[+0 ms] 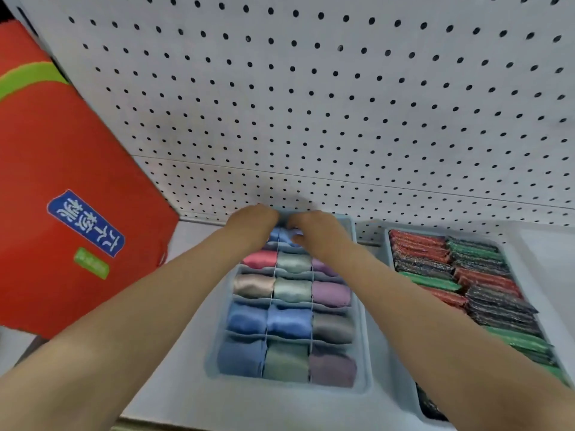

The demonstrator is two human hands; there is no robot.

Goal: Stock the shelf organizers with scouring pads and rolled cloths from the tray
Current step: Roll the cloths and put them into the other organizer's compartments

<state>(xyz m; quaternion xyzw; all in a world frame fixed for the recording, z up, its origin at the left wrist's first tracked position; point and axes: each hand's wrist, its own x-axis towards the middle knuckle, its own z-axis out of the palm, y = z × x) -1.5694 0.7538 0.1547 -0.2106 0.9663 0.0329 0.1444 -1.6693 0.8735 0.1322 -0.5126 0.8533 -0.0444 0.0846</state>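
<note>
Red box (71, 194) with blue label stands far left on shelf (186, 396), against pegboard (311, 104). Left hand (253, 223) and right hand (314, 230) meet at far row of divided blue organizer (362, 346), fingers bent down onto blue rolled cloth (284, 236) (grip blurred, cannot tell). Remaining cells hold rolled cloths (291, 321), pink, green, purple, blue, grey. Second organizer (387, 244) just beside, right, packed with scouring pads (479, 284), red, green, dark

White shelf (193, 396) w/ pegboard back (342, 104). On it, L to R: red bag (62, 181), blue divided organizer (362, 306) w/ rolled cloths, 2nd organizer (387, 241) w/ scouring pads, just beside it.
</note>
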